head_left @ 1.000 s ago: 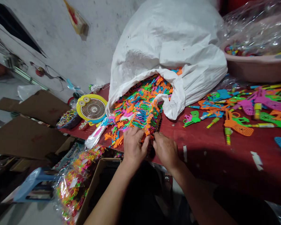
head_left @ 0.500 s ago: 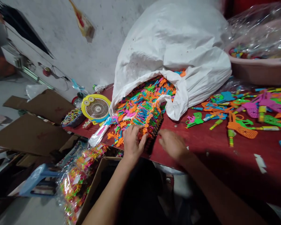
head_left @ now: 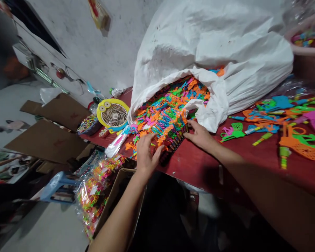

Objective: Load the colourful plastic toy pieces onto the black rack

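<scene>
A dark rack [head_left: 177, 142] stands near the table's front edge, packed with a row of small plastic pieces topped by round orange parts [head_left: 168, 131]. My left hand [head_left: 147, 155] is at its near left end, fingers apart and curved, thumb close to the orange parts. At the opposite end, my right hand [head_left: 201, 135] has its thumb and fingers around the rack's right corner. Behind both hands, a heap of small colourful plastic pieces [head_left: 157, 117] spills from a large white sack [head_left: 210, 38]. Whether the left fingertips touch the rack is hard to tell.
Larger plastic toys [head_left: 301, 140] lie on the red table [head_left: 196, 168] to the right, before a pink basin [head_left: 307, 50]. A yellow fan [head_left: 112, 115] stands left of the heap. Below are a cardboard box [head_left: 112, 196], clear bags of colourful pieces [head_left: 94, 192] and a blue stool [head_left: 57, 187].
My right hand has moved up and forward to the right end of the rack. My left hand's fingers have spread a little. The view has shifted to the left.
</scene>
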Motion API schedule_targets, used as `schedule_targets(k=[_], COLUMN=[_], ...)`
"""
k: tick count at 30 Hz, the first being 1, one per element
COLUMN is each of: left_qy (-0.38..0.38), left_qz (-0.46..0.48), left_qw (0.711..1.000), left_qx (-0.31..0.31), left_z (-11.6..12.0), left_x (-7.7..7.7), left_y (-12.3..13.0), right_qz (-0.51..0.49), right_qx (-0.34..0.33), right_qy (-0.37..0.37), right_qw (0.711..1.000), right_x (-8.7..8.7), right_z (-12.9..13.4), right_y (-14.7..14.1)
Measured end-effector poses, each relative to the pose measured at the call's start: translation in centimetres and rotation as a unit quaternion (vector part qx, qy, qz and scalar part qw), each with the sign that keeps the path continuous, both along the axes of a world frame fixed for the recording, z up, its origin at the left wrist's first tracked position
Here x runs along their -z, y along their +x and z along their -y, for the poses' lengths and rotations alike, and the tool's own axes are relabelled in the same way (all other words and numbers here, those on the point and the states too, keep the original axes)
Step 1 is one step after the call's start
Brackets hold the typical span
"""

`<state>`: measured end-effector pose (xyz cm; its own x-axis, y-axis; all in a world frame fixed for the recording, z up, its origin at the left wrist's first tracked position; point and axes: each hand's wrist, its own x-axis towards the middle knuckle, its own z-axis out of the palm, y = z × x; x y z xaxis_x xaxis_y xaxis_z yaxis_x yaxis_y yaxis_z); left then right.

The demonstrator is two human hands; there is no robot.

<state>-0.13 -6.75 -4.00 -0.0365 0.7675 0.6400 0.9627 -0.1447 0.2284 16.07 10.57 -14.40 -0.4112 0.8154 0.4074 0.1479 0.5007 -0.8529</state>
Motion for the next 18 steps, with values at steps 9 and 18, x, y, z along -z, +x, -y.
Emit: schedule_targets(k=[9, 18], left_qy=[0.002, 0.009], left_qz=[0.222, 0.244], left_qw=[0.966, 0.964], left_qx=[-0.132, -0.108], left_z=[3.5, 1.0], left_x=[8.3, 8.8], left_y=[2.1, 1.6], right_qz=[0.081, 0.159], right_qx=[0.022, 0.034], right_qy=[0.055, 0.121], right_qw=[0.995, 0.979], right_x=[-1.4, -2.2], right_z=[0.8, 2.1], right_y=[1.1, 2.5])
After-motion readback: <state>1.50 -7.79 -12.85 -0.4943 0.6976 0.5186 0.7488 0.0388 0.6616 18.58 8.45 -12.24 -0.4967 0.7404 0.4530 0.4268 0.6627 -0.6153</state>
